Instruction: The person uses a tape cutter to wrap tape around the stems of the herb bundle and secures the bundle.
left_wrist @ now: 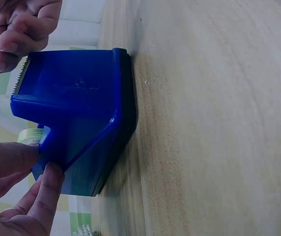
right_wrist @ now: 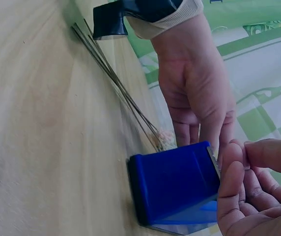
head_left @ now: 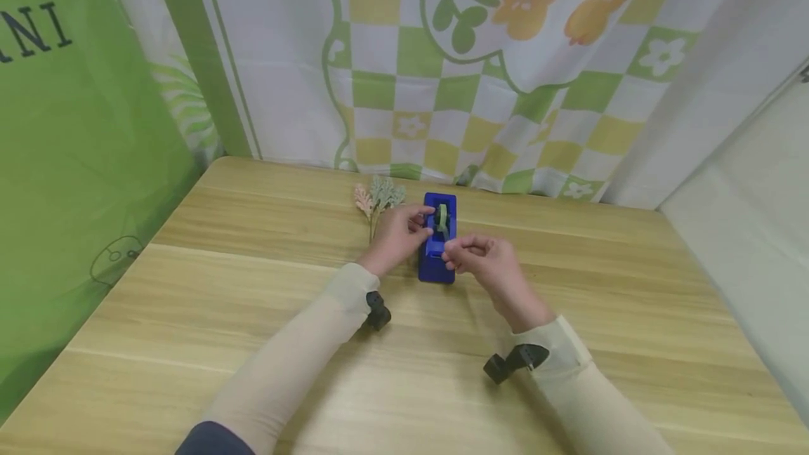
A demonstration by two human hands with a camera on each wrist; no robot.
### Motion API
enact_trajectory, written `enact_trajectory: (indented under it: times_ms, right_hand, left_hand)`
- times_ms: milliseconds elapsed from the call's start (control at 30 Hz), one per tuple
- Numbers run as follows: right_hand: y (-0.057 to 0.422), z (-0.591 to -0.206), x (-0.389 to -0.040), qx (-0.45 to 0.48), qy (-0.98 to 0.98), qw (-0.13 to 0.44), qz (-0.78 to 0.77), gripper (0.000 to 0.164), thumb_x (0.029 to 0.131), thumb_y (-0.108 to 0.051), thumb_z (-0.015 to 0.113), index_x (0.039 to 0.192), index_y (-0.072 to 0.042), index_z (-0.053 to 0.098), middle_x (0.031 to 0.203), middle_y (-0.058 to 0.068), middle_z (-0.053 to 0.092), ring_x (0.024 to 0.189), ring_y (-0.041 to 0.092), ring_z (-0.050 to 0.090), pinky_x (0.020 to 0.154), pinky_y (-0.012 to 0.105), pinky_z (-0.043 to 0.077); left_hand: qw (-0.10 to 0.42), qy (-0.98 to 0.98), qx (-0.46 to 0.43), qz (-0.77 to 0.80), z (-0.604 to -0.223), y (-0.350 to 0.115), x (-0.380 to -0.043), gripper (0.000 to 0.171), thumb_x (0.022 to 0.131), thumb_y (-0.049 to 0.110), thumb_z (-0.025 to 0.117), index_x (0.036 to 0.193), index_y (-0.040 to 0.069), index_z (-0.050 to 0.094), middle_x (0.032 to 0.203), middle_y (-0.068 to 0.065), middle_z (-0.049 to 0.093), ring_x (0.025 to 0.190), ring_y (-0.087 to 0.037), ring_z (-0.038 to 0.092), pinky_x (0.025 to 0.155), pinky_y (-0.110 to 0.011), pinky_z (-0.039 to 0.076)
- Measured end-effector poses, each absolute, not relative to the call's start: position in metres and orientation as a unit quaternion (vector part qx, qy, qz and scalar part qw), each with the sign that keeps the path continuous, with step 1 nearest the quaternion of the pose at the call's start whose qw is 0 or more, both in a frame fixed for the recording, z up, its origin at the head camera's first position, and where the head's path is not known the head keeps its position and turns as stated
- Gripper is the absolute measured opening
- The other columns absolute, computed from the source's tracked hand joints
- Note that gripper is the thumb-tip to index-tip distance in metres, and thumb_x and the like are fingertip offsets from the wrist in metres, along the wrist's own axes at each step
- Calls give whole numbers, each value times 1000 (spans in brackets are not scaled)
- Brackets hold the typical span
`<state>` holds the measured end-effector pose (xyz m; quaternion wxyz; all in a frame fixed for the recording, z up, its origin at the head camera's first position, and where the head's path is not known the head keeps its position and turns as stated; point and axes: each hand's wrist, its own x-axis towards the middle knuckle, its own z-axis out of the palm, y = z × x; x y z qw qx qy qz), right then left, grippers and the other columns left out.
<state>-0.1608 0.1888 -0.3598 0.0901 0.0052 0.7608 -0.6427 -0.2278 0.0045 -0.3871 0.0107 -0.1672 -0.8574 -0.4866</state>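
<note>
A blue tape dispenser (head_left: 436, 272) stands on the wooden table, a greenish roll of tape (head_left: 442, 216) in its holder. From the left, my left hand (head_left: 399, 234) grips the dispenser's side beside the roll, thumb and fingertips on the blue body in the left wrist view. At the front end, my right hand (head_left: 483, 258) pinches the tape's loose end, just by the serrated metal blade (left_wrist: 20, 76). A short strip (head_left: 446, 234) runs from the roll toward those fingers. The tape end itself is hidden between the right fingertips (right_wrist: 231, 169).
Pink and pale green artificial flower sprigs (head_left: 382, 195) lie left of the dispenser, their thin brown stems (right_wrist: 113, 76) reaching past the left wrist. A checkered curtain (head_left: 480, 118) hangs along the table's back edge. A thin dark cable (head_left: 104, 258) loops by the left edge.
</note>
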Motion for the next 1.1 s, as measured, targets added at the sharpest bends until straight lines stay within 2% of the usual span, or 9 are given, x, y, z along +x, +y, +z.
enact_trajectory:
  times_ms: [233,467,733,1100]
  right_hand:
    - [185,-364,-155,20,751,96,-653,22,102,-9,66,114,10,66,81,-9,74,78,4,70,78,23,60]
    - [182,-366,-151,27,737,101,-667,13,101,-6,66,106,6,67,80,-7,74,76,5,69,75,23,59]
    - [183,-370,-144,30,731,106,-673,15,101,-5,65,109,8,66,80,-7,74,76,5,70,79,25,61]
    - [184,-373,-136,32,717,112,-688,15,102,-3,63,110,10,64,82,-7,75,77,5,70,77,21,60]
  left_hand:
    - [0,-856,-169,-489,-388,5,-228,40,99,8,72,138,6,67,120,-18,73,107,-30,74,94,-40,61]
    - [2,-856,-166,-490,-388,5,-228,40,98,8,72,138,6,67,120,-18,74,106,-30,74,94,-39,61]
    - [5,-858,-164,-487,-388,4,-228,40,98,8,72,137,6,67,119,-18,74,106,-30,74,95,-40,61]
    - [9,-857,-165,-488,-389,5,-228,40,98,8,72,138,6,67,119,-19,74,106,-31,74,94,-41,61]
